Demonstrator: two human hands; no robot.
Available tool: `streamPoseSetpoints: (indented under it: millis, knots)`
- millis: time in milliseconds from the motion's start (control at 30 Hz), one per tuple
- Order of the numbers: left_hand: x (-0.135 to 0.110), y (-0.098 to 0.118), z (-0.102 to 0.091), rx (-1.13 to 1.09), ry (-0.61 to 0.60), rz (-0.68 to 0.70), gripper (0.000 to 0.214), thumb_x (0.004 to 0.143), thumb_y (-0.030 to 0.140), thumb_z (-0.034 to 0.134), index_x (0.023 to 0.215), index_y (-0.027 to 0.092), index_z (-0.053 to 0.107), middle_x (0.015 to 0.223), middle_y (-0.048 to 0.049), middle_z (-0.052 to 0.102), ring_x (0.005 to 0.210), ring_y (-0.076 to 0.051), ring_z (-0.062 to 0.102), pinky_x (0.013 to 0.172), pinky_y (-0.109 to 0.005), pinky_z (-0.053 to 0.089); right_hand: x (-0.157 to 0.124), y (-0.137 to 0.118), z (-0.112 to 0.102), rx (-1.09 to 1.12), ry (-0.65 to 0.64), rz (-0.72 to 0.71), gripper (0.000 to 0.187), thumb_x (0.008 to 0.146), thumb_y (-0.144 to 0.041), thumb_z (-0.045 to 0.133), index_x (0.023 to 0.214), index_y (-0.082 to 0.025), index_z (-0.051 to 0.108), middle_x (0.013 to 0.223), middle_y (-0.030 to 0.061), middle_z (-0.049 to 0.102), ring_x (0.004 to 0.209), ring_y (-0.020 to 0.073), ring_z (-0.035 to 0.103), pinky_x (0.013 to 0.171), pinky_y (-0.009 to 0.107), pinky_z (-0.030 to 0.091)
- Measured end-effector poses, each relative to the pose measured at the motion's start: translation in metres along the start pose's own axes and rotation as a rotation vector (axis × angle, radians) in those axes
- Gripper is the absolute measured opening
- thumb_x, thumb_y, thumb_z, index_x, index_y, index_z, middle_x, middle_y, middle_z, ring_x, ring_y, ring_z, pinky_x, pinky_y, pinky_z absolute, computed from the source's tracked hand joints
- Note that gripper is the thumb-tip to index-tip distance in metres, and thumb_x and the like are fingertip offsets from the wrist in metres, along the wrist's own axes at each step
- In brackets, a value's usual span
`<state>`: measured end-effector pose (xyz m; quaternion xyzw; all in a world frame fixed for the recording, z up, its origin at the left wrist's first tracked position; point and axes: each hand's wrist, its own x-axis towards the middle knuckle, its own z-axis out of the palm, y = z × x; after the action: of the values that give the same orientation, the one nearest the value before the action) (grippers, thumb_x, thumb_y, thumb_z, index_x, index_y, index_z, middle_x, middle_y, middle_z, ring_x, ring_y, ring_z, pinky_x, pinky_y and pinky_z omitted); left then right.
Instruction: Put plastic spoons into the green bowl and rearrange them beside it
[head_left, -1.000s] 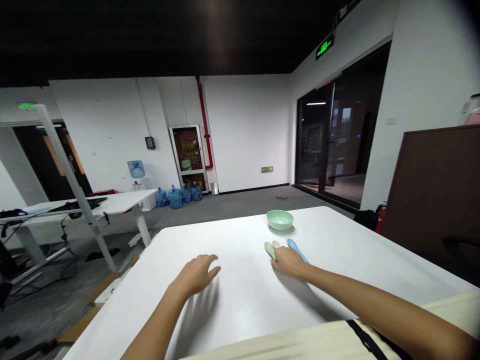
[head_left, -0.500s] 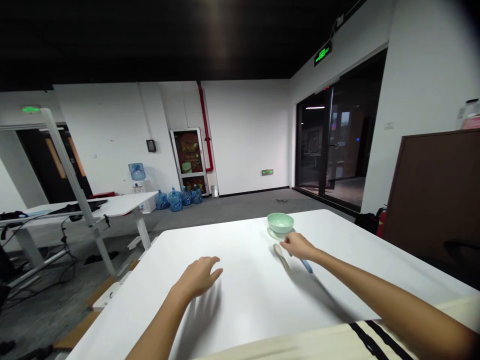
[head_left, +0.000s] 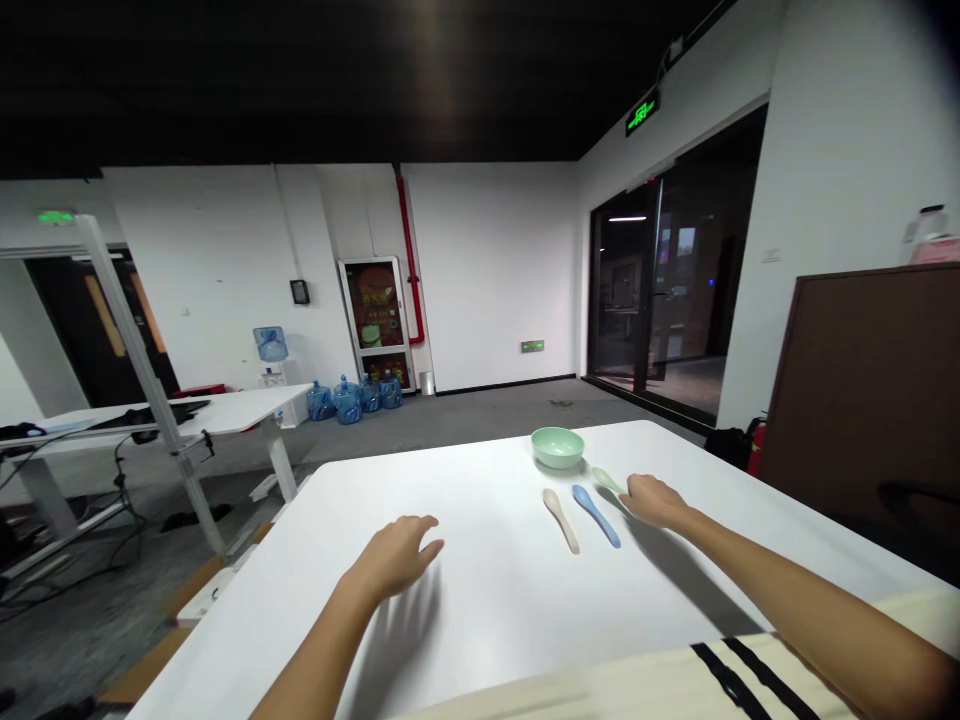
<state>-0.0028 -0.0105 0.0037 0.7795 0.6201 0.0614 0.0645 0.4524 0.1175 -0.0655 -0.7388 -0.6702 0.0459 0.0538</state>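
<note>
My left hand (head_left: 396,553) rests flat on the white table (head_left: 480,600) with its fingers spread, holding nothing. Over on the right side, my right hand (head_left: 654,500) is closed on the handle of a green spoon (head_left: 604,478), just right of a green bowl (head_left: 558,446). A beige spoon (head_left: 561,518) and a blue spoon (head_left: 596,514) lie side by side on the table, to the left of my right hand and in front of the bowl.
A brown cabinet (head_left: 870,380) stands at the right. To the left is another white desk (head_left: 180,410) with a metal frame. Blue water jugs (head_left: 349,397) and a vending machine (head_left: 377,318) stand at the far wall. Glass doors (head_left: 660,300) are on the right.
My right hand lifted the green spoon away from the other two, carried it past the bowl and now holds it to the bowl's right. The left hand has stayed put.
</note>
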Motion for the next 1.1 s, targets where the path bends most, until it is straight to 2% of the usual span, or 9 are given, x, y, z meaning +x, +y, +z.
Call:
streamPoseSetpoints:
  millis: [267,467,900,1100]
  knots:
    - [0.001,0.0,0.001,0.005,0.0,0.011,0.055,0.091,0.055,0.037,0.131,0.024,0.057,0.13,-0.0097,0.063,0.121,-0.029,0.056,0.098,-0.04,0.044,0.008,0.012,0.009,-0.001,-0.032,0.072,0.021,0.086,-0.032,0.053,0.094,-0.014,0.063,0.104,0.0152,0.063,0.089,0.0254,0.064,0.067,0.031,0.04]
    - [0.0,0.003,-0.002,0.006,-0.009,0.004,0.055,0.091,0.055,0.037,0.131,0.024,0.057,0.13,-0.0095,0.063,0.121,-0.03,0.056,0.098,-0.04,0.044,0.008,0.016,0.013,-0.014,-0.066,0.067,0.018,0.082,-0.023,0.052,0.094,-0.014,0.062,0.104,0.0152,0.063,0.088,0.0264,0.063,0.064,0.032,0.041]
    - [-0.001,0.003,-0.003,-0.002,-0.006,0.005,0.056,0.09,0.056,0.037,0.131,0.024,0.057,0.13,-0.0094,0.063,0.121,-0.03,0.056,0.097,-0.041,0.045,0.011,0.018,0.02,-0.044,-0.083,0.041,0.021,0.081,-0.022,0.052,0.096,-0.013,0.063,0.107,0.0174,0.063,0.09,0.0281,0.064,0.065,0.034,0.043]
    - [-0.001,0.003,-0.002,0.006,-0.002,0.0,0.053,0.09,0.054,0.038,0.131,0.025,0.058,0.13,-0.0094,0.064,0.12,-0.029,0.057,0.098,-0.04,0.044,0.009,0.018,0.02,-0.04,-0.102,0.045,0.018,0.079,-0.02,0.054,0.093,-0.014,0.063,0.101,0.0159,0.064,0.086,0.0263,0.065,0.065,0.032,0.042]
